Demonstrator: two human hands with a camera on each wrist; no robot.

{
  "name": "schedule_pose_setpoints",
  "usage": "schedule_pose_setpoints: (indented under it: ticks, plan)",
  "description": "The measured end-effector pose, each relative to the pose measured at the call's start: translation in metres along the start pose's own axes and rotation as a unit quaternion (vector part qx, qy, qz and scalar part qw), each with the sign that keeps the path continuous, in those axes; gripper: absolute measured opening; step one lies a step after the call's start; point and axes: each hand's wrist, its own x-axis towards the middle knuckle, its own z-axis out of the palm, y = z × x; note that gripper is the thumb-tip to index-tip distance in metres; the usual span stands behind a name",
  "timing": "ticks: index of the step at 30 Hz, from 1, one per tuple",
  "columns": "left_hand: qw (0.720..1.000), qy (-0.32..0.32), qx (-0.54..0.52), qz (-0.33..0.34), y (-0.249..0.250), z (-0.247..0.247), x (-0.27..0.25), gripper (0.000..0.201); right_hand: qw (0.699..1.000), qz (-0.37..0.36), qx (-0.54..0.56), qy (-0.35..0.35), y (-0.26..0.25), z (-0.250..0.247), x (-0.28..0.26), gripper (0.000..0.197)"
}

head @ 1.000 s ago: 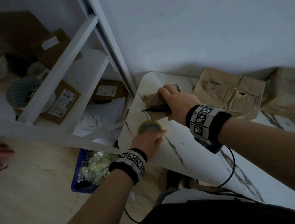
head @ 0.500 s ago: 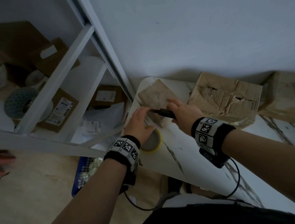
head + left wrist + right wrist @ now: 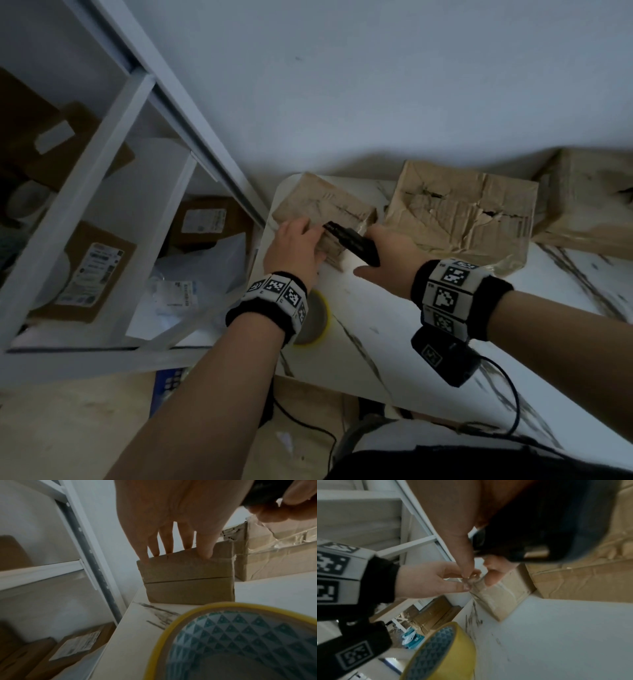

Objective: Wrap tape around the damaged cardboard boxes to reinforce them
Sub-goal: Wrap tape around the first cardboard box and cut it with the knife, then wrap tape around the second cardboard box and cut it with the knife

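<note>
A small worn cardboard box [image 3: 318, 209] stands at the table's far left corner. My left hand [image 3: 294, 246] rests on its near top edge with straight fingers [image 3: 171, 545]. My right hand [image 3: 387, 253] is just right of the box. It grips a black cutter [image 3: 352, 240] in the palm, and its thumb and a finger pinch a crumpled end of clear tape [image 3: 472, 577] at the box's corner [image 3: 501, 595]. A yellow tape roll [image 3: 317, 322] lies flat on the table under my left wrist. A bigger torn box [image 3: 462, 216] sits to the right.
A third crumpled box [image 3: 589, 202] stands at the far right against the wall. The white marble-pattern table [image 3: 394, 342] ends just left of the roll. A white metal shelf rack [image 3: 102, 192] holding labelled boxes stands to the left. A cable [image 3: 510, 387] trails from my right wrist.
My left hand has let go of the tape roll and moved up onto the small box. The box now stands farther back, and my right hand with the cutter has shifted to its right side.
</note>
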Motion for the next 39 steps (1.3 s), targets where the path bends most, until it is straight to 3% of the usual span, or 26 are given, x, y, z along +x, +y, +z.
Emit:
schedule_pose_setpoints:
  ticks: [6,12,20,24,30,35,39]
  plan:
    - [0.999,-0.004,0.005,-0.041,0.015,-0.003,0.035,0.031,0.994,0.003,0.107,0.023,-0.002,-0.018,0.002,0.031]
    - [0.998,-0.033,0.026,-0.041,0.023,-0.006,0.068,0.038,0.981,0.025,0.189,0.035,0.005,-0.039,0.009,0.024]
    - [0.997,-0.061,0.019,-0.035,0.023,-0.011,0.071,0.050,0.986,0.051,0.155,0.029,0.020,-0.035,0.002,0.032]
    - [0.999,-0.015,0.050,0.006,0.029,-0.014,0.065,0.046,0.987,0.054,0.148,0.041,0.025,-0.034,-0.008,0.034]
    - [0.997,0.003,-0.064,0.045,0.055,-0.011,0.044,0.042,0.987,0.056,0.138,0.062,0.041,-0.033,-0.038,0.053]
    - [0.991,-0.057,-0.109,0.054,0.076,-0.004,0.030,0.047,0.989,0.078,0.114,0.054,0.069,-0.021,-0.074,0.059]
    - [0.984,-0.117,-0.093,0.097,0.097,0.005,0.019,0.053,0.989,0.139,0.047,0.027,0.097,-0.007,-0.100,0.062]
